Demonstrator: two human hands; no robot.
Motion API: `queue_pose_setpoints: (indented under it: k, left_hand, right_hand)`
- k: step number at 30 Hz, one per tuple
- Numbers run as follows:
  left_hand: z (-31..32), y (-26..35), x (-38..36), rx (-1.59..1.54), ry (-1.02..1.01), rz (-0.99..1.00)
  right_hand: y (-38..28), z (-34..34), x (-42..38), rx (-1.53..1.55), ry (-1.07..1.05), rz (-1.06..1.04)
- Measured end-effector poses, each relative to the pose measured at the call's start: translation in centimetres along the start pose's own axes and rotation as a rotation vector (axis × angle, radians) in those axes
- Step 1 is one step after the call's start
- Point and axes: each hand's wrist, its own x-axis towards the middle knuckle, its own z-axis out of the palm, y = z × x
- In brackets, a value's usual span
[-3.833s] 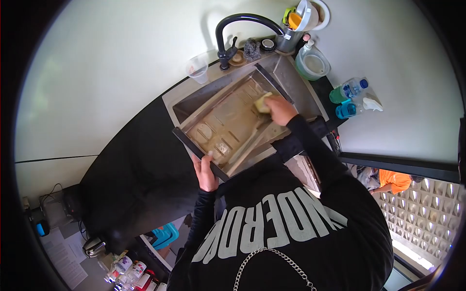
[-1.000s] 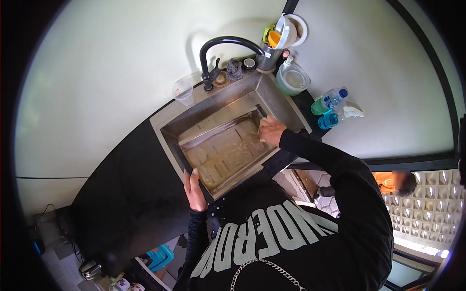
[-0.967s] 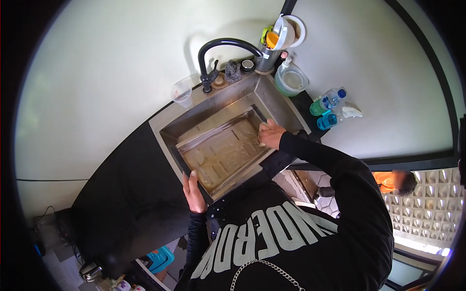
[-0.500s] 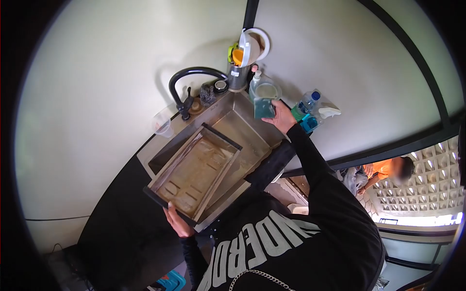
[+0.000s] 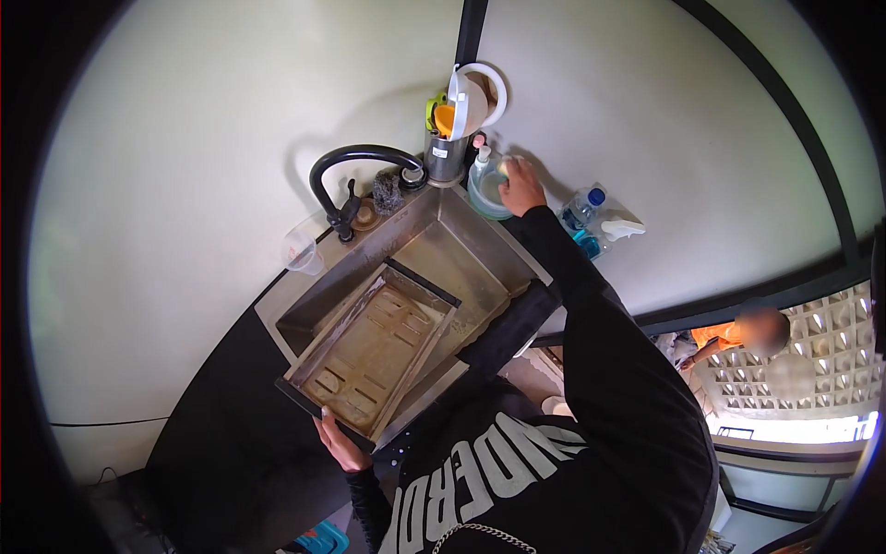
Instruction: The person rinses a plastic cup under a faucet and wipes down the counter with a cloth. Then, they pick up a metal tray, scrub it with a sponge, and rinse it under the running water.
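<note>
A rectangular tray (image 5: 369, 360) with dark end bars and a brown-stained, slotted bottom rests tilted over the steel sink (image 5: 443, 245). At its near lower end, my left hand (image 5: 341, 443) is closed on the dark bar. My right hand (image 5: 522, 186) is over a round clear tub (image 5: 487, 192) beside the sink's far corner. Its fingers are curled round a sponge (image 5: 504, 167), of which only a small pale bit shows. A pump bottle (image 5: 482, 157) stands right by the tub.
A black faucet (image 5: 343, 208) arches behind the sink, with a dark scrubber (image 5: 388, 194) and a clear plastic cup (image 5: 303, 253) nearby. A metal canister (image 5: 446, 159) holds utensils. Bottles (image 5: 581, 210) stand by the wall at right. A person in orange (image 5: 718, 337) is farther off.
My right hand has carried the sponge from above the sink's edge to the tub, and its green face is now hidden. My left hand stays on the tray.
</note>
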Motion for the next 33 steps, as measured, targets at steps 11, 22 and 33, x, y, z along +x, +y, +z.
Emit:
queue_pose_setpoints:
  k: [11,22,33]
  left_hand:
    - [0.2,0.1,-0.7,0.000,0.021,0.045]
    - [0.7,-0.6,-0.8,-0.045,0.047,0.089]
    - [0.6,-0.3,-1.9,-0.064,0.050,0.047]
  right_hand:
    - [1.0,0.4,-1.6,0.066,-0.122,-0.021]
    - [-16.5,5.0,1.8,0.425,-0.032,-0.481]
    - [-19.3,8.4,0.9,0.332,-0.175,-0.549]
